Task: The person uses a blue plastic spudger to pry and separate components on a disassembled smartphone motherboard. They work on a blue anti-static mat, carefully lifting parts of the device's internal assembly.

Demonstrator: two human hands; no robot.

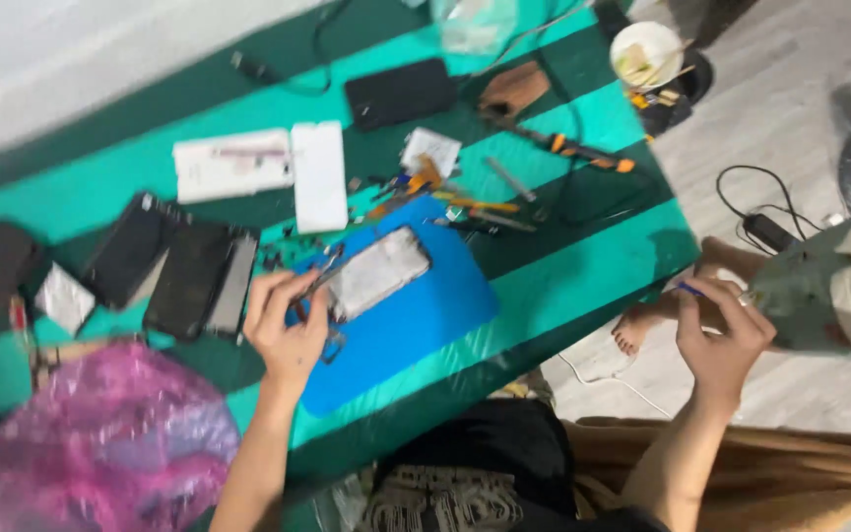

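Green striped tabletop [563, 286], blue rubber work mat [416, 325] laid to protect it; opened silver phone chassis [378, 271] on mat; left hand [288, 330] pinching thin metal tweezers [319, 281] against chassis edge; right hand [726, 340] off-table, fingers closed on small blue-tipped tool [689, 289]; spare dark phone screens [184, 266] aside

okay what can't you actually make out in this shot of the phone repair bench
Head view only:
- Tool in left hand: blurred, kind unclear.
- Small blue thing at right hand: too small to identify.
- Opened phone: inner parts smeared by motion blur.
- Pink bag: contents hidden, cut by the frame edge.
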